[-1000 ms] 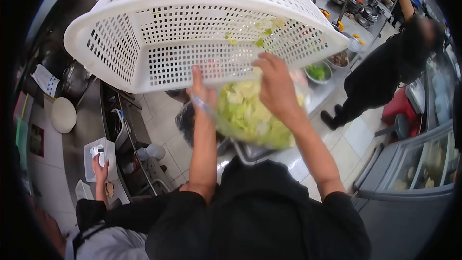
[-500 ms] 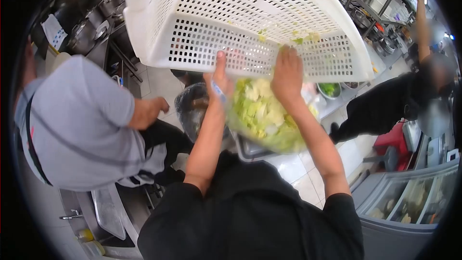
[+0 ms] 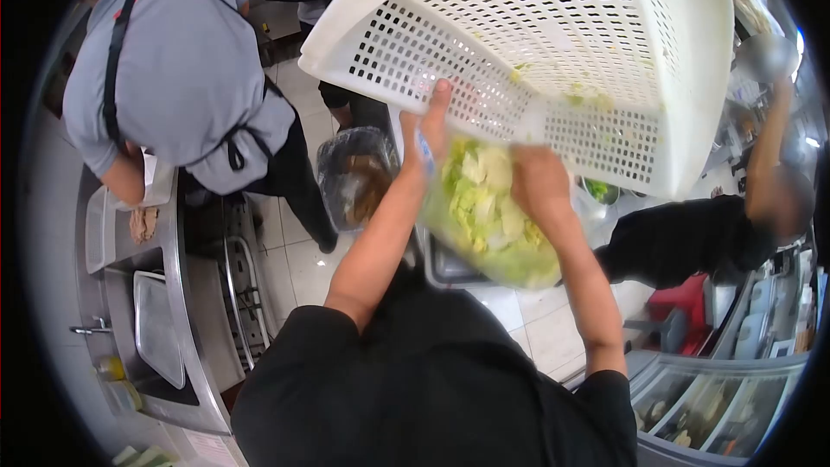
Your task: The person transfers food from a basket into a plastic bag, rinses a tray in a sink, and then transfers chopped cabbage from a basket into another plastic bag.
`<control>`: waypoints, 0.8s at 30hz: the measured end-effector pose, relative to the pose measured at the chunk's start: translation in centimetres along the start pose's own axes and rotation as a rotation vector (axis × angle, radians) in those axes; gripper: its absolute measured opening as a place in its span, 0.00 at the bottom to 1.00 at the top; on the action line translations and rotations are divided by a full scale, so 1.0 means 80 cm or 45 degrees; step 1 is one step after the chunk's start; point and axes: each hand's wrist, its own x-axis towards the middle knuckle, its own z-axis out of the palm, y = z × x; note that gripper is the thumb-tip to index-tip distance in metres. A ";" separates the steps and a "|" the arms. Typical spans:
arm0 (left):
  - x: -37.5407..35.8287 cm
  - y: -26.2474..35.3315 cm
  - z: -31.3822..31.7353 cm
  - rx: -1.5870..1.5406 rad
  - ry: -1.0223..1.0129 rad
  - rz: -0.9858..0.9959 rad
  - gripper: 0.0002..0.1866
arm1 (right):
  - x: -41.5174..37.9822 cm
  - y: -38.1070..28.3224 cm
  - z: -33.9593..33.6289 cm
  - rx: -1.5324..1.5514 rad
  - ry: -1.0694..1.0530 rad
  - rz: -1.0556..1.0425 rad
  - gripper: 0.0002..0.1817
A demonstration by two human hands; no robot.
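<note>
A white perforated plastic crate (image 3: 596, 143) is tilted above a clear plastic bag (image 3: 536, 272) of chopped lettuce (image 3: 484, 199). Bits of leaf cling to the crate's inside. My left hand (image 3: 425, 134), with a blue-white band at the wrist, grips the crate's lower edge; its thumb points up over the wall and its other fingers are hidden. My right hand (image 3: 542, 183) is closed at the crate's lower edge, over the bag's mouth, slightly blurred. What its fingers hold is hidden.
A lined bin (image 3: 354, 177) stands on the floor ahead to the left. A person in grey (image 3: 186, 60) bends over a steel counter at left. Another person in black (image 3: 692, 238) is at right, an arm raised. A dark tray (image 3: 454, 266) sits under the bag; a glass-topped freezer (image 3: 709, 406) is lower right.
The crate has shifted right in view and tilted more. My right hand has drawn down from inside the crate and curled closed. The person in grey has turned to the left counter.
</note>
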 end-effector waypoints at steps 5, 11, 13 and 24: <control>0.004 -0.005 0.000 -0.026 0.026 0.000 0.25 | -0.012 0.004 0.016 0.183 0.004 0.045 0.15; -0.001 -0.001 -0.006 -0.096 0.033 -0.058 0.24 | -0.104 -0.015 -0.031 0.350 1.070 0.065 0.14; 0.001 -0.001 -0.012 -0.169 0.012 -0.089 0.23 | -0.121 0.007 -0.015 0.563 1.476 0.212 0.26; -0.009 0.005 -0.013 -0.371 -0.079 -0.261 0.23 | -0.091 0.072 0.029 1.370 1.007 0.548 0.32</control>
